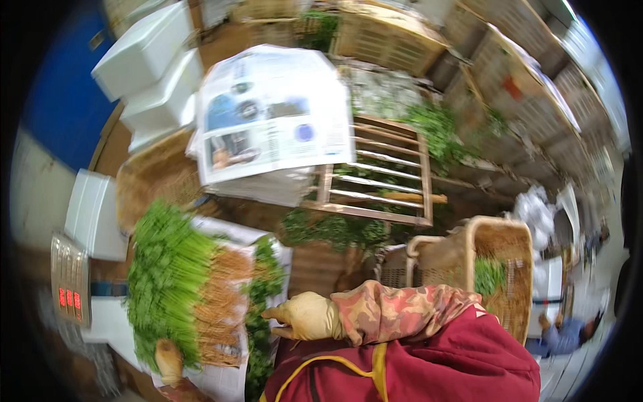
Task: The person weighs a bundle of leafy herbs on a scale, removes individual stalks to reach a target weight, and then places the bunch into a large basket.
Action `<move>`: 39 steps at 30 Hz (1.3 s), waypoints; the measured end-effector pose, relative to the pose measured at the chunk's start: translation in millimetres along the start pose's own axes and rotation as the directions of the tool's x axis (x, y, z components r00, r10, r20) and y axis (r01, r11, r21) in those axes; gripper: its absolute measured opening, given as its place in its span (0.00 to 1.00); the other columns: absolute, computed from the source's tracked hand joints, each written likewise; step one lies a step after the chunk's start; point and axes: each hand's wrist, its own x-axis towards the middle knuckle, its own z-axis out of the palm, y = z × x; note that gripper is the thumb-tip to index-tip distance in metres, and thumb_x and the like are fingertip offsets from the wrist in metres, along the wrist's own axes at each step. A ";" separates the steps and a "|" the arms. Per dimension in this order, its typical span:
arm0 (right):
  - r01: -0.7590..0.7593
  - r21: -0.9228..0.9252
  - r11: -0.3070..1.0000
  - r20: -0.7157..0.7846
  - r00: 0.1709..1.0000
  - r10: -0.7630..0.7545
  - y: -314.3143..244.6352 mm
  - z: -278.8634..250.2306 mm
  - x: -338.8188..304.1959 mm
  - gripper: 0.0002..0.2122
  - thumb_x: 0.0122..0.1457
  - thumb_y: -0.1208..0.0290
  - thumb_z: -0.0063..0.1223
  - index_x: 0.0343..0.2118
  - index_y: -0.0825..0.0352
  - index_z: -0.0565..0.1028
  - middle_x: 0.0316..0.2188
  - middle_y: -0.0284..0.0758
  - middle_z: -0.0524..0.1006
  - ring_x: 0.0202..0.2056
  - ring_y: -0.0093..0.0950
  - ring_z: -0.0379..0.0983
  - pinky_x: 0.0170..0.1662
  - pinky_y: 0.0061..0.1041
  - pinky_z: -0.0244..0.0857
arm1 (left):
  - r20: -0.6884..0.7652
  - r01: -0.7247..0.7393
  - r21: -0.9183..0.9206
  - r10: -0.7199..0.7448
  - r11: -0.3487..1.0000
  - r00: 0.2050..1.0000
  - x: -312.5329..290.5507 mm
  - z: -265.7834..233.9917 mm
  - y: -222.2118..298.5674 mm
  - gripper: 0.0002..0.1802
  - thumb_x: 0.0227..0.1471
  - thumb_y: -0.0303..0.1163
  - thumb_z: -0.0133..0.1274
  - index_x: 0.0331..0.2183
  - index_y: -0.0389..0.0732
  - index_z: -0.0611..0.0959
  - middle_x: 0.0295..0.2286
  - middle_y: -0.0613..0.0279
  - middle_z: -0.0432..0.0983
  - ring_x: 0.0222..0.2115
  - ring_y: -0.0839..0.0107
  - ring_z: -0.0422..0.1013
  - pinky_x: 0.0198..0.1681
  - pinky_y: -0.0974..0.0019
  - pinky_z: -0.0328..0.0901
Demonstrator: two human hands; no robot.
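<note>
A large pile of leafy green herbs [177, 268] with bright stems and brown roots [224, 301] lies on white paper [232, 382] at the left. My left hand [169, 362], in a tan glove, rests against the pile's near edge; its fingers are too small and bunched to read. More dark green leaves [263, 288] form a strip along the right side of the roots. Beside that strip is my right hand [311, 316], also gloved, pointing left with fingers apart and nothing seen between them. A camouflage sleeve covers the right forearm.
Printed newspaper sheets [274, 114] lie stacked ahead, next to a slatted wooden frame [382, 171]. Wicker baskets [502, 231] stand at right and another basket [154, 174] at left. White foam boxes [144, 57] and a scale display [69, 285] are on the left. Another person [566, 335] is far right.
</note>
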 end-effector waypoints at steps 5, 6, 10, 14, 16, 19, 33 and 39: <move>-0.076 0.123 0.989 -0.271 0.957 0.107 15.8 -53.6 -104.0 0.16 0.54 0.64 0.51 0.45 0.64 0.72 0.28 0.39 0.78 0.31 0.38 0.75 0.34 0.33 0.69 | 0.101 -0.260 0.337 0.239 0.905 0.966 -8.7 42.4 104.9 0.08 0.57 0.32 0.44 0.35 0.38 0.69 0.29 0.56 0.64 0.26 0.64 0.63 0.30 0.64 0.59; -0.073 0.150 0.986 -0.337 0.934 0.121 16.6 -65.5 -128.0 0.16 0.54 0.64 0.52 0.44 0.64 0.72 0.29 0.39 0.78 0.31 0.37 0.75 0.34 0.32 0.69 | 0.087 -0.279 0.376 0.266 0.883 0.960 -15.4 36.9 126.4 0.09 0.57 0.32 0.45 0.37 0.38 0.69 0.32 0.55 0.65 0.29 0.62 0.64 0.33 0.63 0.60; -0.145 0.464 0.874 -0.469 0.797 0.382 25.6 -99.2 -240.4 0.17 0.54 0.64 0.54 0.46 0.63 0.73 0.32 0.40 0.78 0.35 0.31 0.77 0.40 0.26 0.70 | 0.058 -0.388 0.502 0.418 0.773 0.907 -45.6 10.3 227.1 0.17 0.57 0.32 0.47 0.46 0.36 0.70 0.43 0.50 0.68 0.39 0.55 0.67 0.43 0.61 0.62; -0.095 0.581 0.809 -0.773 0.246 0.584 58.3 -113.9 -407.5 0.14 0.56 0.72 0.54 0.46 0.64 0.73 0.41 0.34 0.76 0.44 0.28 0.72 0.48 0.25 0.66 | 0.545 -0.534 0.185 0.366 0.825 0.754 -77.9 73.7 349.8 0.21 0.57 0.33 0.48 0.52 0.42 0.71 0.52 0.47 0.65 0.51 0.53 0.63 0.56 0.61 0.55; -0.026 0.703 0.711 -0.697 -0.221 0.682 49.4 -131.9 -489.2 0.13 0.56 0.73 0.54 0.45 0.64 0.74 0.39 0.36 0.76 0.38 0.27 0.74 0.42 0.23 0.68 | 0.458 -0.655 -0.029 0.592 0.755 0.663 -46.4 122.1 325.7 0.11 0.55 0.26 0.45 0.39 0.31 0.76 0.28 0.60 0.73 0.27 0.71 0.69 0.33 0.71 0.64; -0.091 0.670 0.737 -0.616 -0.622 0.483 55.1 -75.0 -628.7 0.13 0.58 0.68 0.51 0.45 0.66 0.74 0.32 0.33 0.78 0.30 0.21 0.73 0.33 0.19 0.67 | 0.564 -0.848 -0.086 0.727 0.523 0.391 -103.7 195.1 399.7 0.19 0.53 0.24 0.49 0.47 0.30 0.72 0.37 0.54 0.76 0.36 0.70 0.72 0.42 0.68 0.66; -0.668 0.744 0.013 -0.437 -0.472 0.765 146.9 96.8 -614.9 0.35 0.48 0.53 0.59 0.56 0.68 0.61 0.56 0.46 0.62 0.57 0.41 0.58 0.61 0.35 0.52 | 0.598 -0.896 -0.434 0.715 -0.093 -0.363 -262.1 325.6 550.8 0.18 0.49 0.23 0.52 0.45 0.33 0.75 0.35 0.49 0.77 0.36 0.55 0.74 0.40 0.62 0.67; -0.665 0.700 -0.260 -0.134 -0.480 0.867 175.7 14.5 -633.1 0.41 0.46 0.56 0.63 0.60 0.68 0.56 0.59 0.46 0.57 0.60 0.40 0.54 0.63 0.36 0.48 | 0.517 -0.745 -0.628 0.596 -0.224 -0.614 -315.2 373.0 586.6 0.18 0.46 0.23 0.55 0.43 0.34 0.75 0.33 0.50 0.77 0.32 0.56 0.75 0.36 0.62 0.68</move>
